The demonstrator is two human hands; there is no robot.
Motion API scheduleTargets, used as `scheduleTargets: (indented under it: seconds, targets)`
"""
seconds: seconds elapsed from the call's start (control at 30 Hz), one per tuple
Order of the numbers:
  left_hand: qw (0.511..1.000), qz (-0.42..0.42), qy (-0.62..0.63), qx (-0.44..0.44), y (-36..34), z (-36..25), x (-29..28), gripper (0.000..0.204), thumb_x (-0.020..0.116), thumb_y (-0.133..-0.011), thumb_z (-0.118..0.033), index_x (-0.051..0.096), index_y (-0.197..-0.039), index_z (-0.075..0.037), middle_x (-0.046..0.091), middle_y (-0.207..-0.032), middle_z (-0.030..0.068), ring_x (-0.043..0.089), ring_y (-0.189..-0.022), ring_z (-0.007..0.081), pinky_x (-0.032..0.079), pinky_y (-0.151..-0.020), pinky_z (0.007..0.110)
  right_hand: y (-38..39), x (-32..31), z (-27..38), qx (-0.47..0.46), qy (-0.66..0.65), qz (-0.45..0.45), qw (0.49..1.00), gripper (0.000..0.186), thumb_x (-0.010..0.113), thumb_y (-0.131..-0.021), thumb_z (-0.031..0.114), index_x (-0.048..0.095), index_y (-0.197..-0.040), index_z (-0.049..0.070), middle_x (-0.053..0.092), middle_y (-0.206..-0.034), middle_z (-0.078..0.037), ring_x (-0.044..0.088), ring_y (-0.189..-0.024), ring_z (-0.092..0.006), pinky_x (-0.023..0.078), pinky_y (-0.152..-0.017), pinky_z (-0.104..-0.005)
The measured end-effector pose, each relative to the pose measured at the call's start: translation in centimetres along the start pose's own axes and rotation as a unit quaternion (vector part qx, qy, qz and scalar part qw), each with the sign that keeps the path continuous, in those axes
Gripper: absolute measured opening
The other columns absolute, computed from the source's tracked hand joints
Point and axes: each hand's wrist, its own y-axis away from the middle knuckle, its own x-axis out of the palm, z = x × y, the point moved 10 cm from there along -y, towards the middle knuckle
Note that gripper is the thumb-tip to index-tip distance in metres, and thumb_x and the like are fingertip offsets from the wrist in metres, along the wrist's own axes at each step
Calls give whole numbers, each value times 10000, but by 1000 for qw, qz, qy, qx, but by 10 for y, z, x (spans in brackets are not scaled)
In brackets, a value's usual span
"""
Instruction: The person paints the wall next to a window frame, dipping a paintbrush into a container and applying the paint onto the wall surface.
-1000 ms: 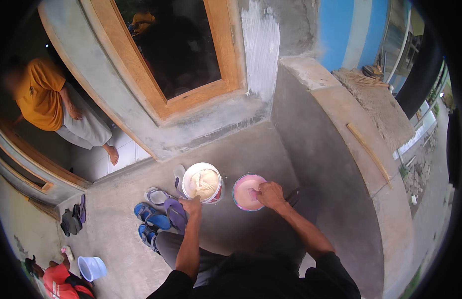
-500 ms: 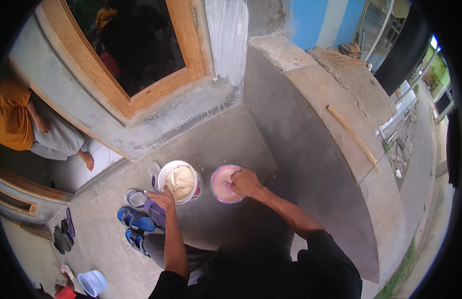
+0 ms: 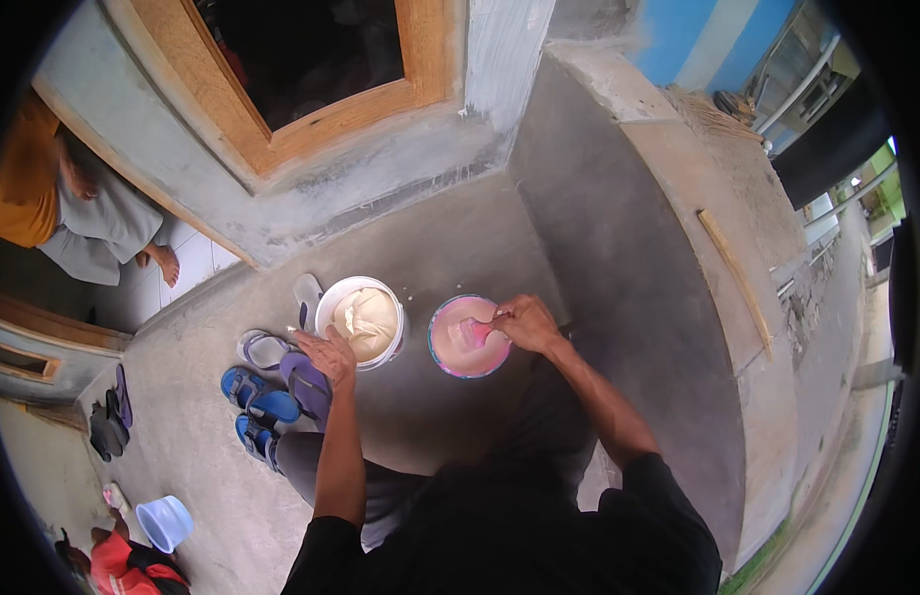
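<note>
My right hand [image 3: 525, 322] is closed around the handle of a pink scoop [image 3: 474, 332]. Its head rests in the pale pinkish liquid inside a round tub [image 3: 435, 349] with a pink and blue rim. To the left stands a white bucket [image 3: 399, 332] holding a thick, creamy off-white mass [image 3: 368, 319] with a folded surface. My left hand [image 3: 328, 355] is at this bucket's near left side, fingers stretched out and apart, gripping nothing. It seems to touch the rim, though the exact contact is hard to make out.
Purple flip-flops [image 3: 307, 382], a grey slipper [image 3: 307, 295] and blue sandals [image 3: 271, 405] lie left of the bucket. A seated person [image 3: 103, 223] occupies the doorway; another person [image 3: 122, 565] is beside a light blue bucket [image 3: 165, 523]. A low curved wall [image 3: 628, 268] carries a wooden strip [image 3: 736, 278].
My right hand has lifted and shifted slightly right, so more of the pink scoop shows. My left hand stays beside the white bucket. The whole view has shifted, revealing more of the person at lower left.
</note>
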Motion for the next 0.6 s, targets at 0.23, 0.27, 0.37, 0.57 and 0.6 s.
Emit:
scheduleTargets:
  seconds: [0.23,0.27,0.37,0.57,0.6]
  targets:
    - [997,-47,-41,53,-4,21,5,820,383,-986,-491,144,-1496,105,302,-1464,358,366,-1325,473,319,-1091,507,-13,-60,-5,61,-273,-49,959,151,656,-838,122,717,-804,-12,636,-618,-69,549,-470,-122,386,-413,-260]
    - [997,-47,-47,42,-2,20,4,813,382,-988,-487,151,-1495,105,311,-1458,357,383,-1309,472,321,-1088,503,-15,-67,-6,54,-272,-53,959,151,656,-838,122,717,-804,-12,636,-618,-69,549,-470,-122,386,-413,-260]
    - [997,-53,-37,43,-2,17,0,803,387,-987,-472,157,-1492,108,319,-1453,350,385,-1306,467,310,-1090,514,-24,-76,-8,44,-371,-41,927,142,638,-863,117,701,-824,-4,630,-623,-62,522,-445,-112,354,-389,-256]
    - [996,-55,-74,-6,-6,19,-5,757,413,-970,-433,170,-1521,25,378,-1423,294,427,-1270,449,362,-1025,522,-57,-98,-13,3,-471,-66,880,150,658,-879,161,683,-826,23,639,-628,-49,509,-430,-88,331,-373,-237]
    - [996,-58,-71,-1,-6,19,-8,764,415,-969,-443,169,-1522,24,380,-1420,294,428,-1269,448,362,-1019,531,-62,-102,-7,3,-470,-57,881,150,658,-879,161,683,-826,23,639,-628,-49,509,-430,-88,331,-373,-237]
